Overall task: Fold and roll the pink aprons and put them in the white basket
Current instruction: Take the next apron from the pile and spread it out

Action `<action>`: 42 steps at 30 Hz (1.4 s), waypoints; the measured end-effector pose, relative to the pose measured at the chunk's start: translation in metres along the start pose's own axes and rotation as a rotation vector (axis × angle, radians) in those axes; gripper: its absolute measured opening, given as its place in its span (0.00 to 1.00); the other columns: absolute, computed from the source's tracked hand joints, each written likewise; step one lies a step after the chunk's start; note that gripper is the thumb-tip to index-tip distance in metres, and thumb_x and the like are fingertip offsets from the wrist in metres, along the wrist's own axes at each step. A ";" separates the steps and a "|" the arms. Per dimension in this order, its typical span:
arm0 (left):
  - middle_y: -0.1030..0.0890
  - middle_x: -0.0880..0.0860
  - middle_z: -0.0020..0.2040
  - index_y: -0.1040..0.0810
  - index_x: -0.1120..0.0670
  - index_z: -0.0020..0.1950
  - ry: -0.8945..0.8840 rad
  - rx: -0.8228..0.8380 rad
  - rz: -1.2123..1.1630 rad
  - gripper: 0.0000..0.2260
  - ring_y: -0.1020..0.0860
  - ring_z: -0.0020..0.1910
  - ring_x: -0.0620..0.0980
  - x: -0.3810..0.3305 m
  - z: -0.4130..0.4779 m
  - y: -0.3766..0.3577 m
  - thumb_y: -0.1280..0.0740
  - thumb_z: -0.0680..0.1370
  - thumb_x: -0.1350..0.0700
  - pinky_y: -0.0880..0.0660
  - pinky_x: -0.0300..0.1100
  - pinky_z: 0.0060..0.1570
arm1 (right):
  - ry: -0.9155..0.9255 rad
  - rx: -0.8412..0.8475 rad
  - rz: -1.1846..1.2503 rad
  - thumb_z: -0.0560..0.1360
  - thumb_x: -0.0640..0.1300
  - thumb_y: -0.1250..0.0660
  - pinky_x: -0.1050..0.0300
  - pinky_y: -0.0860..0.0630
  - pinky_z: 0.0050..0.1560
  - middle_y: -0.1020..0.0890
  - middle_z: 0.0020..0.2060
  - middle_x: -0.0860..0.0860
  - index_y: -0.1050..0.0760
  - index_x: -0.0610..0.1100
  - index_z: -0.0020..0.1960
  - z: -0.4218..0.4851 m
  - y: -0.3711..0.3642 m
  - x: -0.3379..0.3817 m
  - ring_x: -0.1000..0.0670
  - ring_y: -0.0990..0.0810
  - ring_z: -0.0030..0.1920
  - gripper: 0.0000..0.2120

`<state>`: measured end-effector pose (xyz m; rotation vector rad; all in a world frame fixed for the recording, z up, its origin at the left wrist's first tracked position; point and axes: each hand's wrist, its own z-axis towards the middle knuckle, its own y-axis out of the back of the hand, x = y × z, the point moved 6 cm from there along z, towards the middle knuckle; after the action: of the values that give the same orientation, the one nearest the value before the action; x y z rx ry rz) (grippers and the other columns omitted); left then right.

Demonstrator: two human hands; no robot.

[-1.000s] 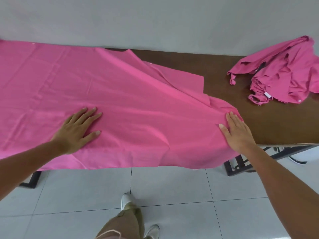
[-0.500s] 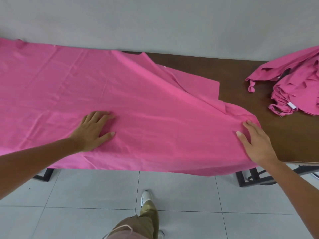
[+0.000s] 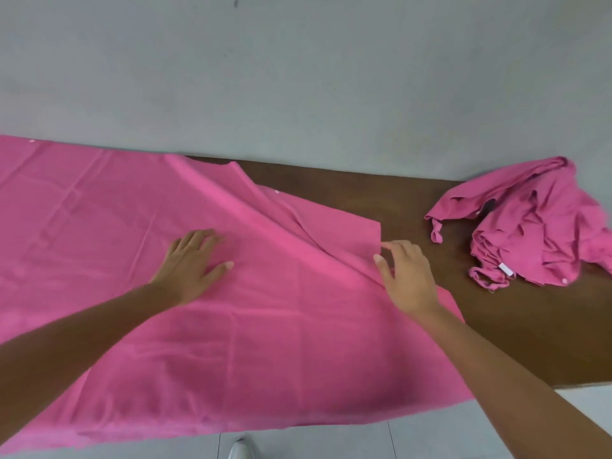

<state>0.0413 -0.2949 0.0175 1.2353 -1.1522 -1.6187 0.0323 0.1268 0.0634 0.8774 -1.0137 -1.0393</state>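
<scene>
A large pink apron (image 3: 298,326) lies spread over the left and middle of the brown table (image 3: 516,332), its near edge hanging over the front. My left hand (image 3: 192,263) presses flat on it, fingers straight. My right hand (image 3: 409,276) is at the apron's right side, thumb and forefinger slightly apart at the corner of an underlying flap (image 3: 347,223); I cannot tell if they pinch it. A second pink apron (image 3: 536,223) lies crumpled at the table's far right. No white basket is in view.
A grey wall (image 3: 298,77) stands right behind the table. Bare brown tabletop shows between the two aprons. White floor tiles (image 3: 414,438) and the toe of my shoe (image 3: 239,450) appear below the table's front edge.
My right hand has left the apron's near right edge and moved up and left to the flap's corner. My left hand slid slightly farther onto the cloth. The camera tilted up.
</scene>
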 end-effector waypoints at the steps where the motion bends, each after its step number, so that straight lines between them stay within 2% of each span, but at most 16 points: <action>1: 0.31 0.55 0.74 0.33 0.51 0.77 0.030 0.022 -0.002 0.37 0.34 0.74 0.58 0.005 0.012 -0.005 0.51 0.77 0.30 0.36 0.58 0.71 | -0.007 0.079 -0.006 0.83 0.56 0.44 0.44 0.27 0.61 0.22 0.63 0.45 0.25 0.42 0.66 0.013 -0.010 0.005 0.42 0.25 0.61 0.22; 4: 0.35 0.55 0.78 0.36 0.51 0.80 0.098 0.051 0.009 0.41 0.38 0.76 0.57 0.019 0.039 -0.015 0.55 0.75 0.28 0.39 0.58 0.74 | -0.049 0.312 0.001 0.84 0.58 0.44 0.45 0.36 0.73 0.29 0.73 0.46 0.32 0.44 0.76 0.042 -0.043 0.019 0.44 0.34 0.74 0.26; 6: 0.35 0.55 0.78 0.34 0.51 0.79 0.133 0.028 0.008 0.41 0.38 0.77 0.57 0.025 0.051 -0.017 0.55 0.75 0.28 0.40 0.58 0.74 | -0.098 0.385 0.003 0.84 0.60 0.47 0.46 0.40 0.76 0.35 0.77 0.47 0.38 0.46 0.79 0.055 -0.059 0.024 0.45 0.39 0.77 0.29; 9: 0.36 0.54 0.79 0.34 0.51 0.78 0.150 0.007 0.013 0.39 0.40 0.78 0.57 0.026 0.056 -0.021 0.54 0.76 0.29 0.41 0.58 0.75 | -0.204 0.464 -0.024 0.83 0.63 0.51 0.47 0.44 0.79 0.43 0.81 0.48 0.45 0.46 0.82 0.067 -0.076 0.021 0.47 0.45 0.80 0.32; 12: 0.38 0.52 0.80 0.35 0.49 0.79 0.160 0.001 -0.003 0.37 0.42 0.79 0.55 0.026 0.054 -0.022 0.54 0.76 0.29 0.44 0.56 0.77 | -0.211 0.499 -0.111 0.82 0.65 0.52 0.47 0.48 0.80 0.49 0.82 0.48 0.51 0.45 0.83 0.078 -0.088 0.012 0.47 0.51 0.81 0.36; 18: 0.39 0.51 0.81 0.36 0.47 0.79 0.159 -0.016 0.013 0.36 0.44 0.80 0.53 0.029 0.057 -0.024 0.53 0.77 0.30 0.44 0.55 0.77 | -0.230 0.560 -0.202 0.81 0.68 0.55 0.47 0.51 0.80 0.54 0.82 0.47 0.55 0.44 0.83 0.129 -0.096 -0.023 0.46 0.54 0.82 0.39; 24: 0.38 0.50 0.81 0.36 0.48 0.79 0.144 -0.029 0.035 0.34 0.43 0.80 0.52 0.030 0.057 -0.027 0.51 0.78 0.31 0.44 0.54 0.76 | -0.276 0.562 -0.243 0.80 0.70 0.56 0.40 0.52 0.78 0.55 0.82 0.47 0.57 0.45 0.83 0.186 -0.102 -0.057 0.43 0.54 0.81 0.40; 28: 0.39 0.52 0.81 0.37 0.49 0.80 0.117 -0.007 0.097 0.34 0.43 0.80 0.54 0.027 0.058 -0.028 0.52 0.80 0.32 0.44 0.55 0.76 | -0.288 0.550 -0.244 0.80 0.71 0.58 0.41 0.55 0.79 0.58 0.82 0.45 0.59 0.45 0.83 0.217 -0.107 -0.075 0.41 0.56 0.81 0.41; 34: 0.40 0.52 0.81 0.40 0.48 0.82 0.105 0.031 0.116 0.33 0.44 0.81 0.54 0.028 0.059 -0.028 0.52 0.81 0.32 0.44 0.55 0.77 | -0.272 0.523 -0.189 0.79 0.72 0.59 0.44 0.59 0.79 0.60 0.82 0.47 0.60 0.46 0.83 0.239 -0.121 -0.090 0.43 0.60 0.81 0.42; 38: 0.37 0.53 0.80 0.37 0.49 0.80 0.124 0.037 0.084 0.34 0.42 0.80 0.55 0.026 0.061 -0.025 0.51 0.80 0.32 0.43 0.56 0.76 | -0.255 0.485 -0.153 0.80 0.70 0.59 0.44 0.59 0.80 0.58 0.82 0.46 0.58 0.45 0.83 0.238 -0.123 -0.091 0.43 0.59 0.81 0.40; 42: 0.35 0.53 0.79 0.34 0.50 0.79 0.100 0.040 0.056 0.35 0.40 0.78 0.56 0.016 0.070 -0.021 0.50 0.79 0.31 0.40 0.58 0.74 | -0.219 0.393 -0.093 0.81 0.67 0.57 0.44 0.57 0.80 0.53 0.82 0.45 0.54 0.43 0.82 0.218 -0.113 -0.090 0.44 0.55 0.81 0.38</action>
<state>-0.0319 -0.2898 0.0017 1.2836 -1.1515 -1.4818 -0.2196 0.1595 0.0019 1.1551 -1.4036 -1.0475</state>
